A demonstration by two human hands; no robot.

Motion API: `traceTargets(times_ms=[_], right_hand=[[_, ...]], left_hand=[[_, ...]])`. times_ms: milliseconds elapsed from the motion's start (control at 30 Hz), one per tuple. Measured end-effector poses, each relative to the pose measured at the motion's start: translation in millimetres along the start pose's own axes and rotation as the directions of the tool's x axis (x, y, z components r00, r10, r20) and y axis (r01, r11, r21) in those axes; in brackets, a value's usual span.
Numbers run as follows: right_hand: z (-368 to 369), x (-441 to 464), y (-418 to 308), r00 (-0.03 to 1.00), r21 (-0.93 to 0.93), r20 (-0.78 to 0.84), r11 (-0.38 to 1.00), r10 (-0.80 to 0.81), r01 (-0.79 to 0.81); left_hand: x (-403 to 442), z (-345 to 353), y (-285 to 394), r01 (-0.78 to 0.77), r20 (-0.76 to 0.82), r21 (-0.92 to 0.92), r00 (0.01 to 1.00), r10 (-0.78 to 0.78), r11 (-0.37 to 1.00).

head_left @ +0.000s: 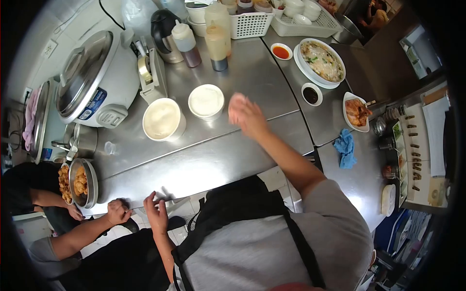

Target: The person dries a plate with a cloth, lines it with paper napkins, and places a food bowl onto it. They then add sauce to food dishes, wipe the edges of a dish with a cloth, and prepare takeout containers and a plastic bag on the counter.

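Observation:
My right hand is over the steel counter, just right of a white tub with pale white contents. Motion blurs its fingers, and no object shows in it. To the left of that tub stands a second white tub, filled with something cream-coloured. My left hand is raised near the counter's front edge, fingers apart and nothing in them. Close to its left is a co-worker's closed fist, resting at the edge.
A rice cooker, tape dispenser and squeeze bottles stand at the back left. Fried food fills a metal bowl near another person's arm. At right are a soup bowl, sauce dishes, a meat dish and blue cloth.

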State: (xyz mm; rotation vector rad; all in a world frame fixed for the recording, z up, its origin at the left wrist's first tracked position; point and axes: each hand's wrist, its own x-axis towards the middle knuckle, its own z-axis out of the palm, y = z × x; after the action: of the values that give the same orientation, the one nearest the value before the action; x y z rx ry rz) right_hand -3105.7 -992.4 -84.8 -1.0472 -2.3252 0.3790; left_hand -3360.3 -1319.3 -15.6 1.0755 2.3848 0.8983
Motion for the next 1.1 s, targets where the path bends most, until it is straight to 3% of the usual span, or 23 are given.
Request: traceTargets(times_ms=[33, 200, 267, 333, 400, 433, 467, 533, 567, 633, 667, 700, 800, 900, 1000, 1100], right_hand=[[-7.1, -23.9, -5.6, 0.991, -0.050, 0.084, 0.993, -0.101, 0.106], [-80.4, -125.3, 6.6, 0.976, 0.333, 0.024, 0.923, -0.214, 0.194], [-99.3, -154.5, 58.8, 0.995, 0.025, -0.067, 0.997, -0.077, 0.079], [-156.0, -145.5, 84.8, 0.916, 0.167, 0.024, 0.902, 0.401, -0.399], [-155.4, -146.1, 121.3, 0.850, -0.104, -0.339, 0.882, 0.404, -0.460], [-143.2, -147.8, 124.6, 0.808, 0.220, -0.318, 0.867, 0.496, -0.446], [-128.8, -146.9, 124.4, 0.771, 0.518, -0.269, 0.762, 0.577, -0.390], [-119.9, -135.7, 102.1, 0.876, 0.475, -0.239, 0.837, 0.419, -0.271], [-121.5, -129.2, 85.8, 0.965, 0.134, -0.181, 0.977, 0.190, -0.167], [-132.3, -115.8, 84.1, 0.936, 0.126, -0.251, 0.967, 0.248, -0.222], [-136.6, -108.3, 88.8, 0.920, 0.128, -0.282, 0.961, 0.273, -0.246], [-134.0, -111.5, 111.8, 0.824, 0.099, -0.297, 0.873, 0.483, -0.477], [-125.3, -118.8, 143.2, 0.834, -0.276, -0.481, 0.856, 0.272, -0.438], [-117.2, -111.9, 111.5, 0.909, 0.126, -0.087, 0.909, 0.408, -0.396], [-97.2, -66.4, 85.4, 0.951, 0.351, -0.103, 0.905, 0.292, -0.240], [-84.9, -2.4, 66.7, 0.895, 0.470, -0.113, 0.816, 0.432, -0.335]], left_hand=[[4.1, 0.7, 6.1, -0.024, -0.019, 0.016, 1.000, 0.024, 1.000], [30.7, 4.6, 29.8, -0.083, -0.094, 0.027, 0.992, 0.085, 0.996], [45.2, 8.3, 50.0, -0.138, -0.099, 0.086, 0.984, 0.147, 0.987], [63.6, 16.6, 80.8, -0.214, -0.088, 0.079, 0.971, 0.221, 0.974], [91.4, 34.6, 101.0, -0.456, -0.047, 0.103, 0.885, 0.462, 0.884], [100.9, 44.7, 121.6, -0.553, -0.016, 0.131, 0.829, 0.560, 0.823], [107.9, 57.4, 145.0, -0.645, 0.016, 0.152, 0.760, 0.650, 0.749], [121.7, 84.5, 181.7, -0.740, 0.178, 0.102, 0.671, 0.720, 0.665], [127.8, 99.0, 194.7, -0.768, 0.218, 0.143, 0.640, 0.737, 0.624], [138.6, 128.0, 208.1, -0.815, 0.293, 0.229, 0.579, 0.761, 0.532], [140.8, 138.4, 207.4, -0.803, 0.320, 0.292, 0.594, 0.738, 0.520], [143.3, 148.2, 204.6, -0.785, 0.347, 0.358, 0.614, 0.709, 0.505], [143.3, 154.5, 201.5, -0.744, 0.360, 0.426, 0.661, 0.658, 0.514], [138.5, 146.3, 195.8, -0.711, 0.346, 0.451, 0.696, 0.629, 0.539], [135.6, 140.2, 195.2, -0.688, 0.337, 0.478, 0.718, 0.609, 0.546], [132.6, 136.9, 191.2, -0.677, 0.333, 0.492, 0.727, 0.601, 0.547]])
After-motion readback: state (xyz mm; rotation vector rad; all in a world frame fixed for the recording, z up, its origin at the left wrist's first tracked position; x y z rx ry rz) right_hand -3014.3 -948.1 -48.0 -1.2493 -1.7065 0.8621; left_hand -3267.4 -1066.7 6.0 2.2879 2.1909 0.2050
